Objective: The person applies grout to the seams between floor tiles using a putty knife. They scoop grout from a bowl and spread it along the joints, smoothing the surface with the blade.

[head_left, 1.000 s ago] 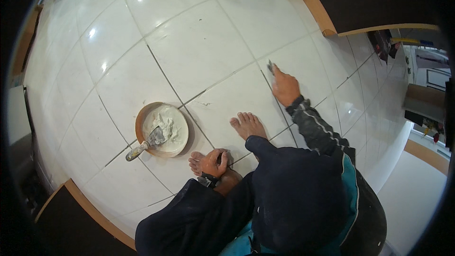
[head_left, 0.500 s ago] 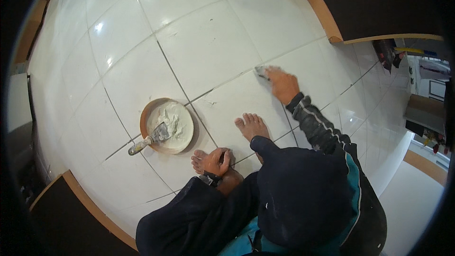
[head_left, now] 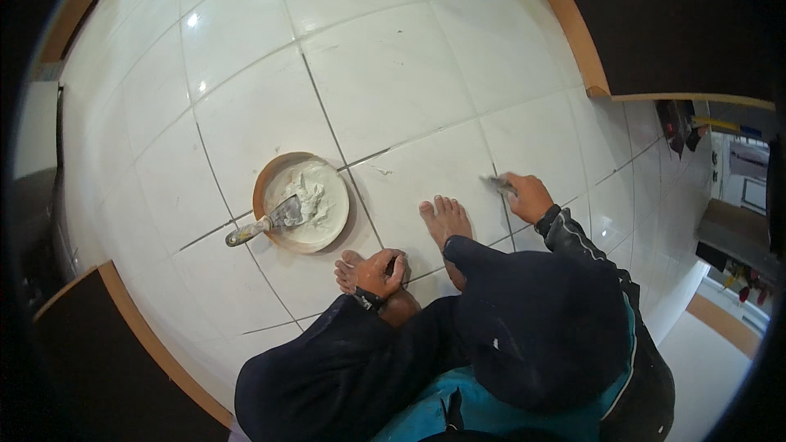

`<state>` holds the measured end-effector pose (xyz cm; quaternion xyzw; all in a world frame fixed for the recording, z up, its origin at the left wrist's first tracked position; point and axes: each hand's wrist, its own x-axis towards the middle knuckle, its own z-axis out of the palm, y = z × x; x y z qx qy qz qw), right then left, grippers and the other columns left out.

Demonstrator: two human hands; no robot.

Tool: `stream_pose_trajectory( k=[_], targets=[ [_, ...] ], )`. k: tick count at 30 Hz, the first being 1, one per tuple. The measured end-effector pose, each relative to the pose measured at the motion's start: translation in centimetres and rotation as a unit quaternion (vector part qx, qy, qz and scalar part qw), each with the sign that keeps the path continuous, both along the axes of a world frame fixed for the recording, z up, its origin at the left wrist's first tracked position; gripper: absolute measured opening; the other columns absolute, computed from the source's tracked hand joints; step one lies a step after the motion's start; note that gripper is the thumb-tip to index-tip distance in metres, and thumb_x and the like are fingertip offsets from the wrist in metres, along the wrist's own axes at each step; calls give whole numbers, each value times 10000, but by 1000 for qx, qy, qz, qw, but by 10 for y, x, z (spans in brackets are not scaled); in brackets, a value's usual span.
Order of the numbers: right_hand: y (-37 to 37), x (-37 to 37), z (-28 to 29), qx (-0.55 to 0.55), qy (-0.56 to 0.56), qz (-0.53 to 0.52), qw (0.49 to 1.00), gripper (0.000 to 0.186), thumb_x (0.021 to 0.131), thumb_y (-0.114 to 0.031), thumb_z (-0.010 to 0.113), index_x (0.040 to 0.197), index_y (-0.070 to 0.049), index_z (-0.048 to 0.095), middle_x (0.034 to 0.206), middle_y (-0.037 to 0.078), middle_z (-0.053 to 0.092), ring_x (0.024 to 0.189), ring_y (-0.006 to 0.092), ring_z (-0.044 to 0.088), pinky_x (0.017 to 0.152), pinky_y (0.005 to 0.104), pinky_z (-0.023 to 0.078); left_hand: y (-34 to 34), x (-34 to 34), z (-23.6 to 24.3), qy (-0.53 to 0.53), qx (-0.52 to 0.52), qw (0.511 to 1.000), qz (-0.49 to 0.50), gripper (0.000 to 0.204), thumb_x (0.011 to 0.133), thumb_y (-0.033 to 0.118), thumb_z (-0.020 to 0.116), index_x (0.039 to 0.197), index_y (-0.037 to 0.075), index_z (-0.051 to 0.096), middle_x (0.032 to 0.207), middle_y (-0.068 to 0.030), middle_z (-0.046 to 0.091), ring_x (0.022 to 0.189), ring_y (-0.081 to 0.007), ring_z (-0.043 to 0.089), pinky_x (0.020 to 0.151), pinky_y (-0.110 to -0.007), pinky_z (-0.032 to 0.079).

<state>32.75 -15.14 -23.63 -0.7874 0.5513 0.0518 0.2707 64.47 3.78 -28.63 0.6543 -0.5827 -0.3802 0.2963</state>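
Note:
My right hand [head_left: 528, 198] is closed on a small grey scraper [head_left: 496, 184]; its edge is on a dark tile joint right of my right foot [head_left: 447, 219]. The scraper is blurred and partly hidden by my fingers. My left hand [head_left: 379, 274], loosely curled with nothing visible in it, rests over my left foot and ankle. To its upper left, a shallow round bowl [head_left: 337, 225] with a brown outer side holds white paste [head_left: 309, 192]. A putty knife [head_left: 249, 232] leans over the bowl's rim, its blade in the paste and its handle outside.
White glossy floor tiles [head_left: 393, 57] spread around me, some joints dark, others pale and filled. Dark panels with wood-coloured edges stand at upper right [head_left: 655, 24] and lower left [head_left: 98, 352]. Several small items hang at the far right, near a white surface [head_left: 708, 352].
My right hand has drawn the scraper back toward me and right, from the joint between tiles ahead to the one beside my right foot. My left hand stays by my left foot. The view has shifted slightly.

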Motion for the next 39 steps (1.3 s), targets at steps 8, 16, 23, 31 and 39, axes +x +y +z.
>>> stream_pose_trajectory(
  k=[8,16,23,31,39],
  targets=[
    [-65,77,9,-19,-121,-70,990,432,796,-42,571,1224,-50,629,1087,224,678,954,380,663,832,416,535,5,2,-12,2,-16,1000,-15,152,890,183,643,988,85,707,840,-118,728,746,-286,692,709,-356,522],
    [-67,106,-7,-110,-103,-14,989,481,793,-49,565,1265,-119,618,1008,184,699,821,362,678,760,440,546,15,-1,-28,-16,-20,1000,16,151,890,187,643,979,83,705,842,-128,726,742,-276,695,723,-354,523],
    [-61,131,10,-85,-109,69,988,475,798,-91,610,1272,-85,584,781,210,668,698,397,648,678,486,518,0,-3,3,-18,28,999,4,179,908,238,613,985,98,693,895,-91,724,800,-283,696,774,-373,529],
    [-34,166,0,-61,-58,125,989,578,802,-92,602,1356,3,469,890,226,679,739,409,659,695,504,531,5,-3,-9,9,12,999,49,184,898,272,632,1000,155,732,881,-63,740,813,-267,700,793,-389,515],
    [11,221,-19,34,-89,212,973,580,807,-120,607,1355,-2,459,862,208,685,762,391,672,706,519,539,26,13,-39,84,-24,948,307,100,900,158,654,960,81,673,800,-73,703,725,-235,674,689,-361,527]
  ],
)
